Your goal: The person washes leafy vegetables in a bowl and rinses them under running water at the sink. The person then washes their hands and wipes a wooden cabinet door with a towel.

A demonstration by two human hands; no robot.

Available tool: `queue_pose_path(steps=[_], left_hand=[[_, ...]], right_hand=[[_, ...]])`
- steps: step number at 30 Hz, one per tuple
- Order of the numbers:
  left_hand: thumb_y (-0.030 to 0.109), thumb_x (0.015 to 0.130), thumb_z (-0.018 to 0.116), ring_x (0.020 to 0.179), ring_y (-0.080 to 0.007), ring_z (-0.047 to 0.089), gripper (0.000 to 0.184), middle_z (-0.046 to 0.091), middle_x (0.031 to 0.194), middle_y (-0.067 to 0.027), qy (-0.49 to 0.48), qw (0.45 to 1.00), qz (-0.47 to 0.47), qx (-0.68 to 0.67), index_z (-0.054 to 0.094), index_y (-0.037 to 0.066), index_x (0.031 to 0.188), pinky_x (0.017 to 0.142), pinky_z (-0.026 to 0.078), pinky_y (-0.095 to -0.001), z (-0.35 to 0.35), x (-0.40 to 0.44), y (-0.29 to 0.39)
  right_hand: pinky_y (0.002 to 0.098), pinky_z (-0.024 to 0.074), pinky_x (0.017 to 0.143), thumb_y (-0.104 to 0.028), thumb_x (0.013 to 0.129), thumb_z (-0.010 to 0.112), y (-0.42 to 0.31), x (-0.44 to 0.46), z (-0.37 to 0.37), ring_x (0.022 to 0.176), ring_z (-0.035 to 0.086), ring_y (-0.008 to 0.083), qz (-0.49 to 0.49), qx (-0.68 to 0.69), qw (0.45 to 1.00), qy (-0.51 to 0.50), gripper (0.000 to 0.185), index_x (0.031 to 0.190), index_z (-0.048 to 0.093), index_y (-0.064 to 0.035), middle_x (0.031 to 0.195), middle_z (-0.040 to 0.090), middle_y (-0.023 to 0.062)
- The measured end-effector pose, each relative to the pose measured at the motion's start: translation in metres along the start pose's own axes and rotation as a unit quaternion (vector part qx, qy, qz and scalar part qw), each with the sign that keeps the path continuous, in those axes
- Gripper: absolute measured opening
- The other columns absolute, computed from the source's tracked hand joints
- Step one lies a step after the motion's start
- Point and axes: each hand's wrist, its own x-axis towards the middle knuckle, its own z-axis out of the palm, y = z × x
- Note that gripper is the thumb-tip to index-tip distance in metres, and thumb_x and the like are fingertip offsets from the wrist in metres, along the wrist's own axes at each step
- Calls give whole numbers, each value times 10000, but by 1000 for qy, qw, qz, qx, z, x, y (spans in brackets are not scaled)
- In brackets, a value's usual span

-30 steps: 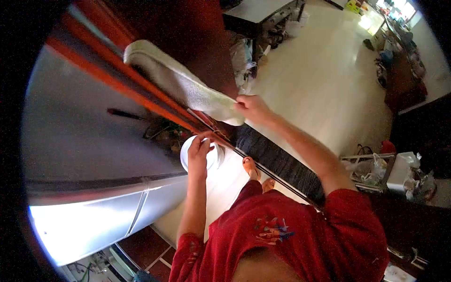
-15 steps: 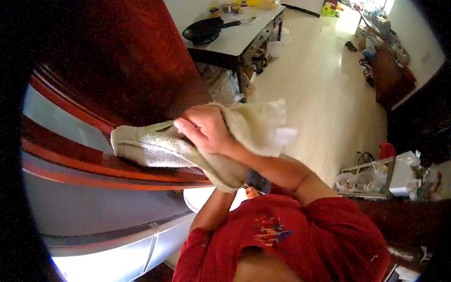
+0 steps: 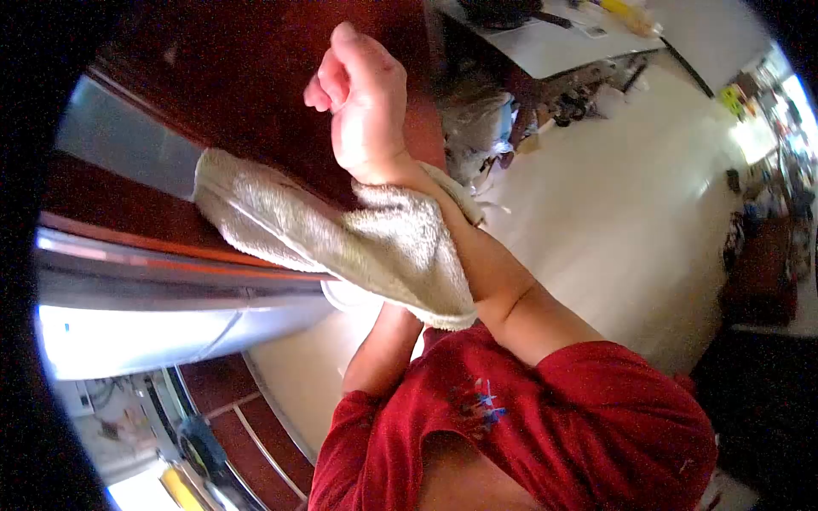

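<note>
My right hand is raised in front of a dark red-brown wooden panel. Its fingers are curled in, and nothing shows in them. A pale terry towel stretches from the wooden frame at the left to below my right forearm, passing behind that forearm near the wrist. My left forearm reaches up behind the towel, which hides my left hand. Beside that forearm, part of a white round object shows under the towel's lower edge.
A white-topped table with a dark pan stands at the top, bags and clutter beneath it. Pale floor runs to the right. A shiny silver-white appliance stands at the left, near red-brown cabinet fronts.
My right hand has moved up off the towel it was gripping. The towel now lies behind my right forearm. My left hand, seen at the white round object a second ago, is now hidden.
</note>
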Motion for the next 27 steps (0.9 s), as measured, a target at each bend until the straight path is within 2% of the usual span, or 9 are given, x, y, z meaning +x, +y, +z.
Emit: queue_pose_path(steps=[2, 6, 12, 15, 19, 24, 25, 26, 27], left_hand=[[251, 813, 598, 1128, -268, 406, 550, 415, 1222, -122, 18, 999, 17, 31, 354, 64, 1269, 975, 320, -368, 12, 3, -6], [246, 802, 608, 1127, -283, 407, 564, 420, 1218, -138, 46, 990, 46, 127, 353, 53, 1265, 973, 320, -379, 14, -6, -8], [238, 784, 624, 1125, -306, 409, 585, 428, 1211, -163, 59, 897, 151, 412, 350, 36, 1260, 971, 321, -395, 41, -49, -18], [203, 821, 567, 1103, -291, 452, 450, 490, 1148, -173, 67, 892, 131, 428, 429, 21, 1208, 937, 356, -383, 54, -30, 28], [198, 826, 562, 1098, -287, 456, 445, 491, 1149, -169, 124, 973, 111, 160, 428, 18, 1209, 934, 360, -379, 26, 15, 38], [193, 832, 557, 1091, -280, 462, 439, 493, 1151, -165, 148, 976, 148, -63, 427, 14, 1211, 930, 365, -373, 15, 41, 74], [191, 833, 556, 1090, -279, 463, 437, 494, 1151, -164, 152, 973, 156, -78, 426, 14, 1211, 929, 366, -372, 14, 40, 77], [190, 834, 555, 1089, -278, 464, 436, 494, 1152, -163, 157, 971, 159, -86, 426, 13, 1211, 928, 367, -371, 12, 35, 78], [189, 835, 554, 1088, -277, 465, 435, 495, 1152, -162, 164, 969, 161, -85, 426, 12, 1212, 927, 368, -370, 12, 28, 76]], right_hand=[[235, 330, 408, -195, 833, 554, 3, -4, -6, 421, 423, 101, -34, -179, 983, 5, 319, 555, 467, -64, 499, 476, -5], [334, 394, 399, -162, 734, 658, 32, -7, -38, 407, 485, 241, -366, -504, 758, -192, 318, 502, 459, -75, 489, 465, 108], [380, 452, 450, -229, 713, 663, 33, 5, -41, 496, 562, 272, -385, -591, 672, -226, 289, 527, 491, -91, 519, 522, 89], [392, 464, 459, -244, 730, 645, 68, 8, -46, 497, 570, 277, -399, -573, 662, -271, 269, 543, 518, -98, 529, 544, 90], [402, 477, 474, -276, 747, 612, 59, -11, -26, 497, 581, 299, -282, -631, 693, -206, 231, 580, 585, -119, 535, 564, 116], [416, 451, 459, -322, 766, 590, 54, -24, -11, 480, 560, 343, -177, -599, 773, -108, 346, 550, 570, -53, 519, 538, 163], [385, 442, 496, -334, 792, 558, 50, -15, -4, 475, 543, 280, -114, -524, 836, -117, 330, 605, 602, -66, 497, 531, 98], [368, 438, 541, -340, 810, 536, 47, -3, 8, 498, 521, 236, 55, -224, 965, -124, 310, 655, 616, -84, 503, 506, 52], [351, 433, 587, -346, 828, 514, 39, 8, 26, 520, 500, 193, 218, 105, 963, -116, 297, 704, 630, -102, 510, 481, 6]])
